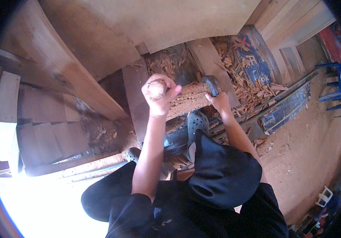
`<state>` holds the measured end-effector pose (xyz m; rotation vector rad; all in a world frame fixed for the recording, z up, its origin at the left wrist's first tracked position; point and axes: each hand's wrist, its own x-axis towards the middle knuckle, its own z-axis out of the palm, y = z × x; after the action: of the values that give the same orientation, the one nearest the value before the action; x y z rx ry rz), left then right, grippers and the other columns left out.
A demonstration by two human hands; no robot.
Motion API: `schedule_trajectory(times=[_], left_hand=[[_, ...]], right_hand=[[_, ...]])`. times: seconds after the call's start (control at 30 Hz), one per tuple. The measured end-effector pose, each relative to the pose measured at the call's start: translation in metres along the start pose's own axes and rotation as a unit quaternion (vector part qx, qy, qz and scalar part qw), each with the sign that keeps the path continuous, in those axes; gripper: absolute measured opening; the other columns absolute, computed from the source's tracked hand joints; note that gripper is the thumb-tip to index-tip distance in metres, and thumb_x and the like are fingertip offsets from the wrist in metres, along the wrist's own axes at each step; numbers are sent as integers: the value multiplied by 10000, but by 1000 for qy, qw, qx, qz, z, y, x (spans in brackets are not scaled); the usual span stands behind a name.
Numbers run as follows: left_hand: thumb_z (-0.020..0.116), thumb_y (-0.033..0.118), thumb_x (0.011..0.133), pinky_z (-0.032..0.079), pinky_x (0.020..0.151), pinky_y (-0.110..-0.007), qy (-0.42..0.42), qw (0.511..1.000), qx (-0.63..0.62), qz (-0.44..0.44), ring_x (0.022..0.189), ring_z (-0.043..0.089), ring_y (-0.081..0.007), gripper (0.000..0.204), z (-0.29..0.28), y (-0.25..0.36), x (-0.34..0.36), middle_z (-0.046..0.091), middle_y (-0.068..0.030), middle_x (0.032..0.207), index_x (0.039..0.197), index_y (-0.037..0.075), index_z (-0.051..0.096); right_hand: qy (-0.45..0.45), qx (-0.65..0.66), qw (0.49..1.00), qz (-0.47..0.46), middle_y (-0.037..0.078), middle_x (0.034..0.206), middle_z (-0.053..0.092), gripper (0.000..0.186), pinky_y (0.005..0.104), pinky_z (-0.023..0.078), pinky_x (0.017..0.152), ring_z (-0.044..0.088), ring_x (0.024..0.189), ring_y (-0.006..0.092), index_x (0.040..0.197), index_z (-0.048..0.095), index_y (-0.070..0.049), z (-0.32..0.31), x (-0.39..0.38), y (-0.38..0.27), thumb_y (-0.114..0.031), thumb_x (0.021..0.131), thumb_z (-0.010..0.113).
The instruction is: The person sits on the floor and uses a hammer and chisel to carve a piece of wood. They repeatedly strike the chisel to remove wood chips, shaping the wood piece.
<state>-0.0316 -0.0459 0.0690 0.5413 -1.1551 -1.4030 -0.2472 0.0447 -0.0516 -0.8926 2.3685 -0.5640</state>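
Note:
My left hand is raised and closed around a round, rough wooden piece, seen end-on. It looks like the end of a mallet or thick handle; the rest is hidden. Lower and to the right, my right hand grips a dark, rounded tool, whose working end I cannot make out. Between and beneath both hands lies a light wooden piece, its face covered with small gouged marks. My foot in a grey clog is at its near edge.
Wood chips lie heaped to the right, over a dark printed sheet. Large panels lean at the back, with a curved plank on the left. A blue plastic chair stands at the far right.

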Motion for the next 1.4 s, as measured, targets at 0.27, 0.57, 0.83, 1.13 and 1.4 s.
schedule_trajectory(times=[0.27, 0.57, 0.83, 1.13, 1.4], left_hand=[[727, -111, 594, 423, 578, -238, 27, 993, -30, -115, 624, 517, -99, 274, -17, -45, -13, 562, -30, 668, 749, 32, 551], [714, -101, 583, 423, 588, -260, -3, 990, 14, -137, 625, 516, -122, 306, -7, -41, -15, 557, -46, 673, 761, 49, 516], [752, -53, 612, 434, 626, -224, -32, 989, 54, -130, 674, 528, -75, 292, 0, -45, -16, 578, -5, 719, 829, 25, 573], [746, -60, 597, 439, 613, -242, -33, 988, 86, -121, 664, 528, -99, 307, 4, -49, -15, 574, -18, 722, 828, 31, 567], [727, -45, 618, 441, 619, -240, -54, 986, 130, -95, 668, 522, -87, 268, 7, -48, -20, 574, -6, 723, 819, 34, 568]], right_hand=[[-24, -52, 998, 35, 332, 923, 613, 675, 417, 497, 807, 601, 974, 410, 889, 634, 110, -6, -2, -10, -521, 676, 741], [-14, -43, 998, 37, 315, 923, 623, 660, 418, 504, 796, 608, 957, 412, 913, 634, 106, -4, -2, -7, -498, 675, 749], [-7, -29, 998, 55, 293, 975, 625, 622, 443, 494, 830, 608, 977, 401, 1004, 648, 22, 1, 1, -1, -483, 659, 761], [-21, -25, 999, 40, 304, 973, 621, 658, 434, 497, 822, 601, 984, 412, 976, 637, 73, 6, 8, 8, -498, 668, 751], [-11, -23, 999, 36, 302, 954, 625, 646, 445, 500, 811, 605, 963, 422, 942, 642, 79, 7, 7, 9, -495, 668, 752]])
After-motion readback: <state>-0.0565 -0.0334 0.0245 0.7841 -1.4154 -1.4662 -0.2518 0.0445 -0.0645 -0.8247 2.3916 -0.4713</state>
